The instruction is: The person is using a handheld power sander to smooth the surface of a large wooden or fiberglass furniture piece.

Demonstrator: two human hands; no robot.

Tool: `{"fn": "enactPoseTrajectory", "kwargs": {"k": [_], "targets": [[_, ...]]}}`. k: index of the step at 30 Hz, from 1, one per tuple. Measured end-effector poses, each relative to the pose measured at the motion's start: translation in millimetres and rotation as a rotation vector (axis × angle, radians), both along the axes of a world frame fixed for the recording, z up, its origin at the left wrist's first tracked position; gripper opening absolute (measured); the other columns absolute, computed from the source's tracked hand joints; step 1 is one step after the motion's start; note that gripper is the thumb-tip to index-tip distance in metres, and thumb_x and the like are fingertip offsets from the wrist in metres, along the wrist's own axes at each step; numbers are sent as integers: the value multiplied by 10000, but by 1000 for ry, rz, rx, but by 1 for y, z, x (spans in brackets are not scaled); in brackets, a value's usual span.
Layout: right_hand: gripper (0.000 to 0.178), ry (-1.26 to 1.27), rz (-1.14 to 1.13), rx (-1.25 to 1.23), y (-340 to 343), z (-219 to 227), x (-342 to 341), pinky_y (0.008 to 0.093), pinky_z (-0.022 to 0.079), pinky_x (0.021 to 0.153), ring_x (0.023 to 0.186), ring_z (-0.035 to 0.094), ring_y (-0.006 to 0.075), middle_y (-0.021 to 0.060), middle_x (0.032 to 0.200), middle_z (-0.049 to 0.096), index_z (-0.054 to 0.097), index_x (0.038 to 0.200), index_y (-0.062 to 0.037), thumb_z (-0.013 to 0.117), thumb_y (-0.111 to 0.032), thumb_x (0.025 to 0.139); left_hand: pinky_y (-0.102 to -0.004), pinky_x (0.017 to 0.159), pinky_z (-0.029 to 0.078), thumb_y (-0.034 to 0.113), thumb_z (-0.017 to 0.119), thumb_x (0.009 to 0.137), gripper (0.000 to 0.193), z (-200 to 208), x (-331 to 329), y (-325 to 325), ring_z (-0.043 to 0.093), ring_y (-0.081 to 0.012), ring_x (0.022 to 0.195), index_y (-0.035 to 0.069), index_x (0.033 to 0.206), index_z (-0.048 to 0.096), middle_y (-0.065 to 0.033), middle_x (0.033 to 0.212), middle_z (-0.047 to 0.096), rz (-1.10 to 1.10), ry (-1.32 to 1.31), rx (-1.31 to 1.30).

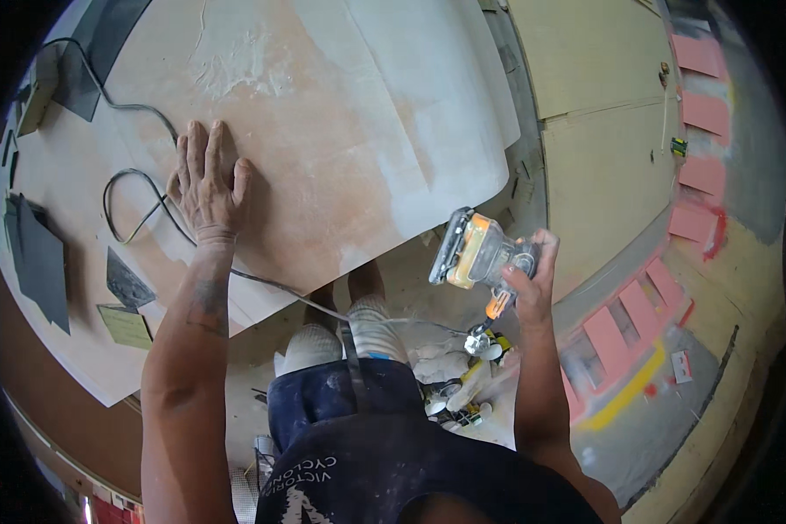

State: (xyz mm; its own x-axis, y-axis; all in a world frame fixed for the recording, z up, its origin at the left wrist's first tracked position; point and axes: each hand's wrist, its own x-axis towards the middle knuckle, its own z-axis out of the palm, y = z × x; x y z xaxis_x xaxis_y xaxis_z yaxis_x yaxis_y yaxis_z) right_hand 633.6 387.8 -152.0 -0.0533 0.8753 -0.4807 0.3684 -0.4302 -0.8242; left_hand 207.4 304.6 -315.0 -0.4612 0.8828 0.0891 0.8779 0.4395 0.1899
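Note:
My left hand (205,188) lies flat on a large board (323,157) coated in patchy white and pinkish-brown, its fingers stretched out. In my right hand (537,275) is an orange and grey electric sander (480,251), gripped round its body. Off the board's near right edge, the sander is held in the air, tilted, with its dark pad facing left. A dark power cord (279,286) crosses in front of my body from the sander, passes near my left wrist and loops over the board's left part.
Dark abrasive sheets (40,262) and a small green-backed piece (124,326) lie on the board's left side. At the far left is a box-like object (37,94). Cluttered cans and rags (454,375) cover the floor by my legs. Rightward are a yellowish panel (611,166) and pink strips (703,113).

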Motion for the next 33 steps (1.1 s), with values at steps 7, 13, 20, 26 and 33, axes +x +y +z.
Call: {"fn": "enactPoseTrajectory", "kwargs": {"k": [7, 13, 20, 26, 33], "targets": [[631, -526, 609, 461, 12, 5, -39, 394, 529, 812, 943, 614, 262, 115, 1085, 540, 461, 1169, -82, 837, -123, 665, -448, 1164, 246, 465, 561, 949, 632, -9, -8, -4, 327, -232, 1513, 303, 1547, 438, -37, 1648, 352, -8, 22, 48], [741, -598, 726, 566, 13, -19, -72, 466, 559, 800, 981, 636, 357, 150, 1112, 575, 498, 1292, -101, 860, -147, 647, -442, 1167, 240, 467, 552, 960, 620, -6, -3, 1, 327, -222, 1512, 307, 1547, 433, -29, 1645, 357, 8, 31, 42], [835, -658, 744, 624, 4, -29, -88, 453, 580, 780, 1016, 634, 342, 130, 1152, 544, 488, 1405, -132, 866, -175, 661, -440, 1163, 244, 454, 568, 940, 631, -1, -1, 0, 330, -222, 1508, 302, 1539, 443, -23, 1640, 362, 37, 31, 28], [769, -770, 743, 689, 81, -41, -147, 476, 604, 775, 998, 666, 335, 110, 1171, 539, 491, 1417, -257, 830, -291, 728, -436, 1161, 245, 437, 579, 926, 644, -1, 0, -2, 322, -220, 1508, 298, 1539, 441, -20, 1636, 364, 43, 30, 0], [701, -809, 747, 772, 136, -45, -203, 489, 606, 786, 996, 675, 351, 126, 1193, 546, 490, 1386, -276, 809, -327, 764, -443, 1161, 251, 446, 600, 917, 645, -4, -1, 5, 328, -214, 1502, 320, 1530, 446, -12, 1621, 381, 43, 32, 52]]}}
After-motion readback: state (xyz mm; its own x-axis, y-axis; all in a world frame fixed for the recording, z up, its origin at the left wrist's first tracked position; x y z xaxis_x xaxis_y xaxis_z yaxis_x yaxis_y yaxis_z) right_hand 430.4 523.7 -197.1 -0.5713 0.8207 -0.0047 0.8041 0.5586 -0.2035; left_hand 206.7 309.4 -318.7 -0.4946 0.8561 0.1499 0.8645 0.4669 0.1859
